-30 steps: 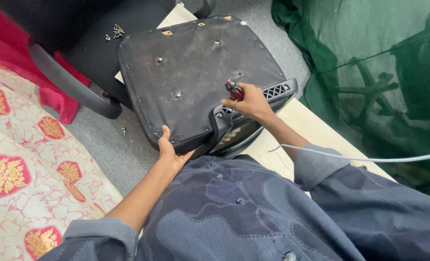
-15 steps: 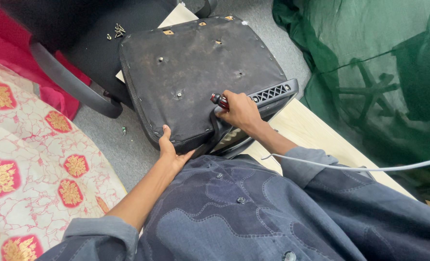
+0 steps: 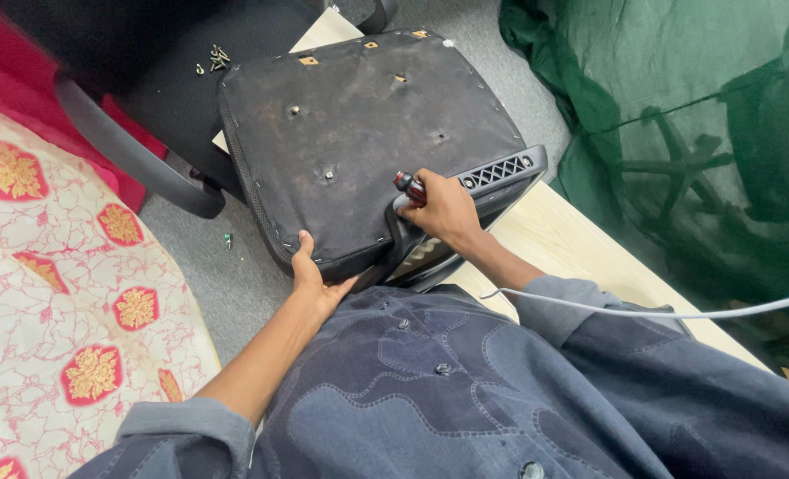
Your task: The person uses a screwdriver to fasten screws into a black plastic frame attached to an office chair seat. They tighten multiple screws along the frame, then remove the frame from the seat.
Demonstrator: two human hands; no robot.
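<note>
Slippage risk: right hand (image 3: pixel 446 211) grips a red-handled screwdriver (image 3: pixel 410 185) at the seat base (image 3: pixel 368 133) near edge. Left hand (image 3: pixel 316 282), fingers curled on that edge, steadies it alone; the base could shift and the tip skid.

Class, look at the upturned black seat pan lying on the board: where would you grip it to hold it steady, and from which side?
Grip the seat pan at its near rim, coming from the person's side. It lies flat, underside up, and that rim overhangs, so fingers can curl beneath, as the left hand does. The right hand holds a red-handled tool at the right corner, so stay left of it.
</note>
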